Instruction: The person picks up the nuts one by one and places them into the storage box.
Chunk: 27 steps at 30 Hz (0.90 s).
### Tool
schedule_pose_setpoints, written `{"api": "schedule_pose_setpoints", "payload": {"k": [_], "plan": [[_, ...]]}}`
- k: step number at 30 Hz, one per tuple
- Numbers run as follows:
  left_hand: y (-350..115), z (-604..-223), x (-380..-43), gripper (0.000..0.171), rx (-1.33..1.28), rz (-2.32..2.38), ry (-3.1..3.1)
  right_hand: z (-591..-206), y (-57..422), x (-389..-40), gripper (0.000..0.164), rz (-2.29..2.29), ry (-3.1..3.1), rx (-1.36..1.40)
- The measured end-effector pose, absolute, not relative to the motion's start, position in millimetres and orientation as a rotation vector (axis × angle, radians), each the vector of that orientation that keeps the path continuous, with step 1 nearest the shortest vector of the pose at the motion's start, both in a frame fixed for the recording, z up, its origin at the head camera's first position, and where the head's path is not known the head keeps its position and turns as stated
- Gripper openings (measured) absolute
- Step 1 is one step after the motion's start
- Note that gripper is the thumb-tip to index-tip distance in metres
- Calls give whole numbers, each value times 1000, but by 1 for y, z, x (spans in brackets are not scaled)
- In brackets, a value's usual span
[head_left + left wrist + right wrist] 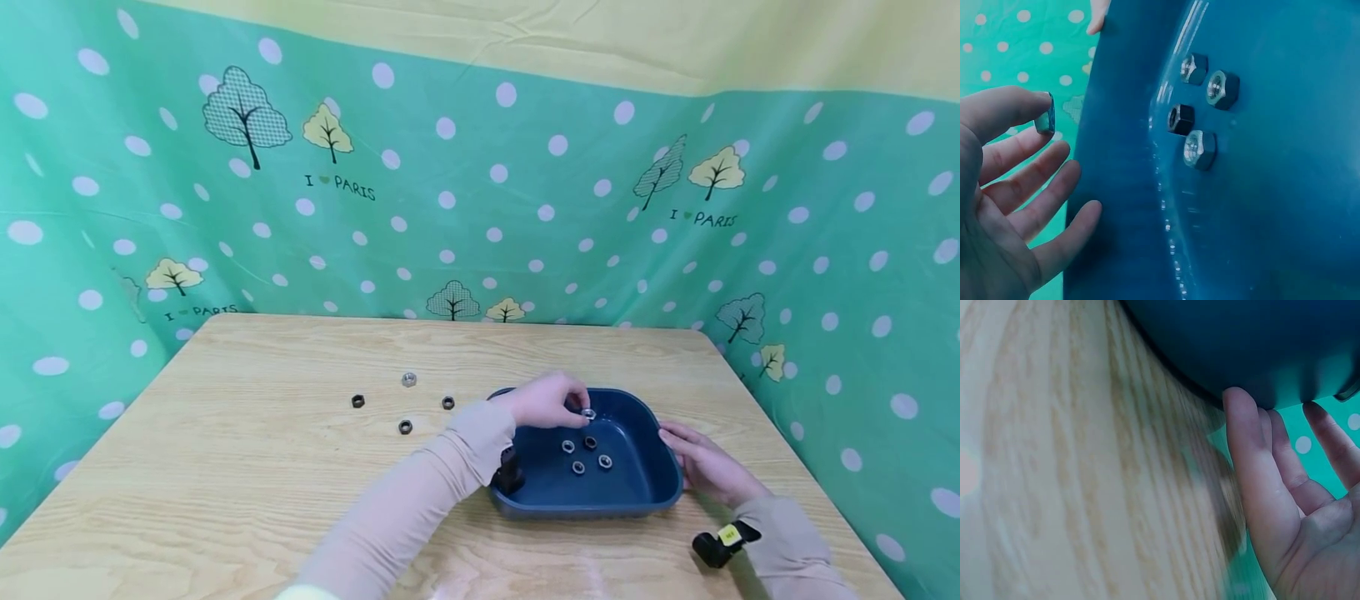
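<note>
My left hand (551,402) is over the blue basin (525,500), pinching a silver hex nut (588,413) between thumb and index finger. In the left wrist view this nut (1046,114) appears edge-on at the fingertips, the other fingers spread loosely. Several nuts lie on the basin floor, among them a dark nut (590,442) and a silver nut (605,461). At the basin's right end, my right hand (705,462) touches the outer wall with its fingertips. The right wrist view shows those fingers (1244,437) fairly straight against the wall.
Left of the basin, several loose nuts lie on the wooden table (262,475): a silver nut (408,379) at the back and dark nuts (406,427) around it. A green dotted curtain (465,200) hangs behind the table and along its sides.
</note>
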<state>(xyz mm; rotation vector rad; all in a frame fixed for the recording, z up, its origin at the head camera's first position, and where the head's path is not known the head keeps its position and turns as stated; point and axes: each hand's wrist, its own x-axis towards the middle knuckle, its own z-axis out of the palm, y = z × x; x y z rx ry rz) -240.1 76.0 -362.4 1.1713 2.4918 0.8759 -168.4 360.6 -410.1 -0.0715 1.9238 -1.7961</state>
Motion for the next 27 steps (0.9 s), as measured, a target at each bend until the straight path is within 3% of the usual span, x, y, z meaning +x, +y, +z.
{"api": "schedule_pose_setpoints", "payload": {"k": [15,22,27], "plan": [[74,-379,-238,8,1217,769,2426,-412,358,-167,16,-1787,1915,-49],[74,-382,-237,6,1199,673,2408,-412,359,-166,28,-1777,1937,-14],[73,-382,-236,10,1181,584,2398,-412,360,-166,17,-1794,1901,-52]]}}
